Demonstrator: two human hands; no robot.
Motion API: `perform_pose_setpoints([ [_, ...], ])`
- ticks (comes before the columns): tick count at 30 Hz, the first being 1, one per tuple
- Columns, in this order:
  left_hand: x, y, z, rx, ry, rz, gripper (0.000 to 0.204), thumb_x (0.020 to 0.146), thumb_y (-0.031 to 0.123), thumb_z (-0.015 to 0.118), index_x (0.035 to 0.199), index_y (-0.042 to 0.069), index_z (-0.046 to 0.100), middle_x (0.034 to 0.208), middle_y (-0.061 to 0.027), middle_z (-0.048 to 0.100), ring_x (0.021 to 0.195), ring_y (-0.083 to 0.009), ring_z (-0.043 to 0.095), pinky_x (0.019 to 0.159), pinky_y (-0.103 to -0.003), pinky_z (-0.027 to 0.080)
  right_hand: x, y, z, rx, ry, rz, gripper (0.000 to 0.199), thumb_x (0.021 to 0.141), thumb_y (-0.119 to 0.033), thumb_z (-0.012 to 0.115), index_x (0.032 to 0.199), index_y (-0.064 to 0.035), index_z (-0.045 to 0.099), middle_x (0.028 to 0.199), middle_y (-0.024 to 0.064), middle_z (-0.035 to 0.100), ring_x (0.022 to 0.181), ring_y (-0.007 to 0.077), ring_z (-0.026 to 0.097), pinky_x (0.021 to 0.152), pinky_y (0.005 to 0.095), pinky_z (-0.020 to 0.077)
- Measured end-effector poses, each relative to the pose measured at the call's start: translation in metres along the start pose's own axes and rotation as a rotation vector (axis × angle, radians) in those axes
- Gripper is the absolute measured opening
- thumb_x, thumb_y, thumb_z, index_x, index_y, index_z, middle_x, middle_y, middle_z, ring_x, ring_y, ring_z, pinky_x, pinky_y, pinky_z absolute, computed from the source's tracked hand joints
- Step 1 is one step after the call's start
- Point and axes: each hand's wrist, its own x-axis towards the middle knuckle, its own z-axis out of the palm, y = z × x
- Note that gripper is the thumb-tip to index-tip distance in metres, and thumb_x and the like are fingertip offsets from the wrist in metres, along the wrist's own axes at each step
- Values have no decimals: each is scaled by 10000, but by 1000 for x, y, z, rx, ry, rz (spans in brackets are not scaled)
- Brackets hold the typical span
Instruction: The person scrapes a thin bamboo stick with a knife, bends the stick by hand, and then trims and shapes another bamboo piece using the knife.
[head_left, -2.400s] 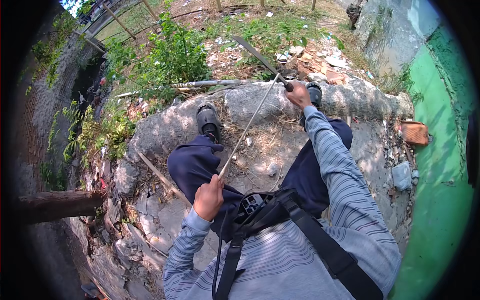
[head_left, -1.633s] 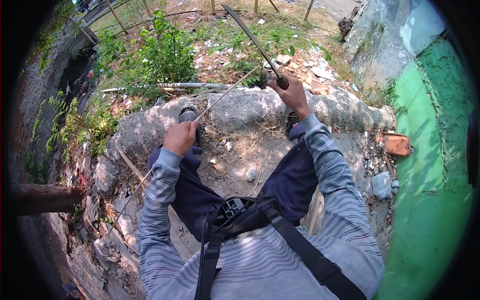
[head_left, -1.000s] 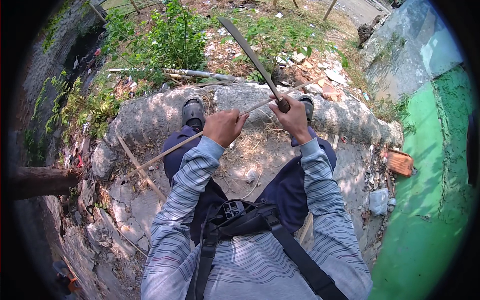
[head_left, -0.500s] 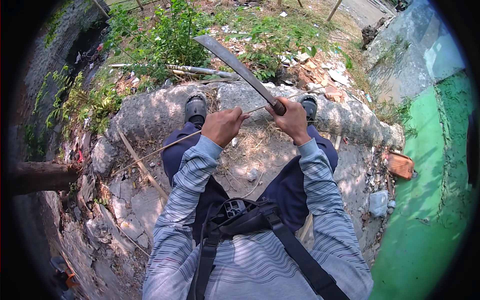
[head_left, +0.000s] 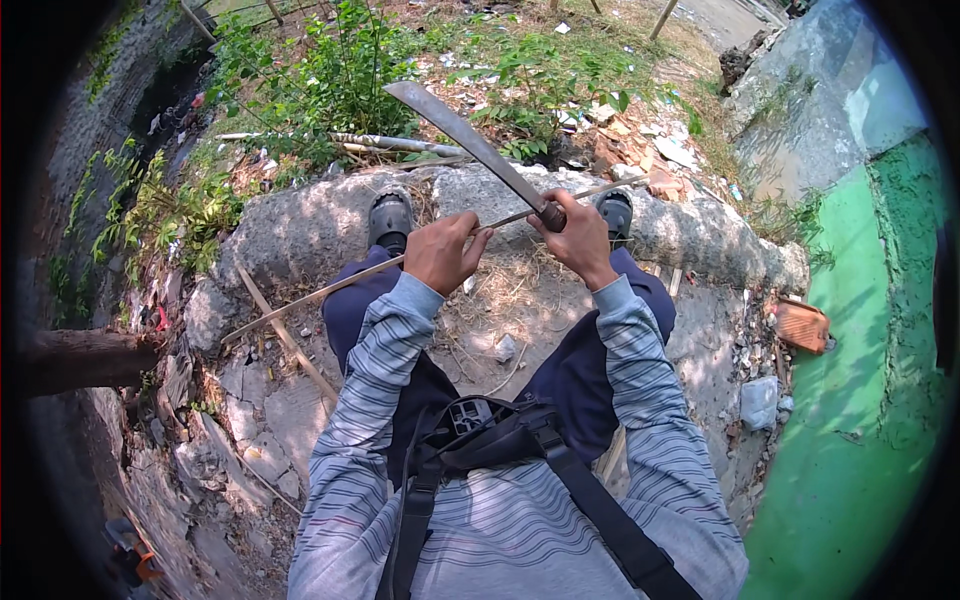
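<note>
Broken, sun-dappled ground (head_left: 480, 350) spreads between the person's legs, ending at a rough stone ledge (head_left: 275, 225) against which both dark shoes (head_left: 390, 218) are set. Beyond it grow a leafy green bush (head_left: 350, 85) and low weeds, with a pale pole (head_left: 400, 144) lying in front of the bush and scattered shards (head_left: 675, 152) farther right. Green-painted concrete (head_left: 840, 410) fills the right side; an orange-brown block (head_left: 802, 326) and a pale lump (head_left: 758, 402) lie along its edge. At the left, a dark log (head_left: 95, 361) juts in from the rim.

Over the middle, the left hand (head_left: 440, 252) has its grip closed round a thin stick (head_left: 340, 289), fingers curled and thumb pressed along it. The stick slants up to the right, over the left trouser leg, its far tip above the ledge near the shards. Its near end passes over a second stick (head_left: 300, 349) on the ground.

The right hand's (head_left: 583, 245) grip is wrapped tight on the handle of a machete (head_left: 470, 143), whose curved blade points up and left. Handle and fingers cover part of the thin stick, so I cannot tell whether they touch it.
</note>
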Motion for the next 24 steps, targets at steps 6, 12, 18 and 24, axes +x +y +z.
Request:
perform_pose_setpoints([
  [6, 4, -3, -9, 139, -169, -145, 372, 983, 441, 599, 922, 95, 720, 796, -144, 712, 729, -376, 698, 656, -506, 536, 1, 7, 3, 10, 42, -15, 376, 835, -417, 808, 1097, -180, 679, 776, 119, 734, 726, 350, 733, 621, 451, 558],
  [12, 2, -11, -25, 145, -216, -177, 370, 1017, 426, 549, 921, 119, 731, 708, -209, 668, 699, -436, 673, 635, -562, 519, 8, 2, -1, 88, 138, -25, 390, 840, -358, 809, 1138, -185, 627, 672, 126, 683, 666, 369, 711, 579, 463, 526],
  [18, -11, 8, -35, 120, -73, -226, 344, 1032, 372, 541, 896, 94, 691, 672, -213, 644, 663, -445, 655, 603, -566, 501, -3, 2, 13, 233, 133, -163, 291, 776, -172, 758, 1031, -110, 630, 685, 151, 675, 641, 390, 690, 580, 473, 522],
  [24, -49, 49, -33, 59, -41, -300, 304, 1034, 339, 532, 920, 84, 653, 690, -231, 655, 684, -453, 667, 615, -583, 508, -34, -13, 20, 159, 36, -293, 254, 738, -137, 764, 960, -62, 666, 710, 173, 673, 641, 382, 676, 599, 445, 518],
])
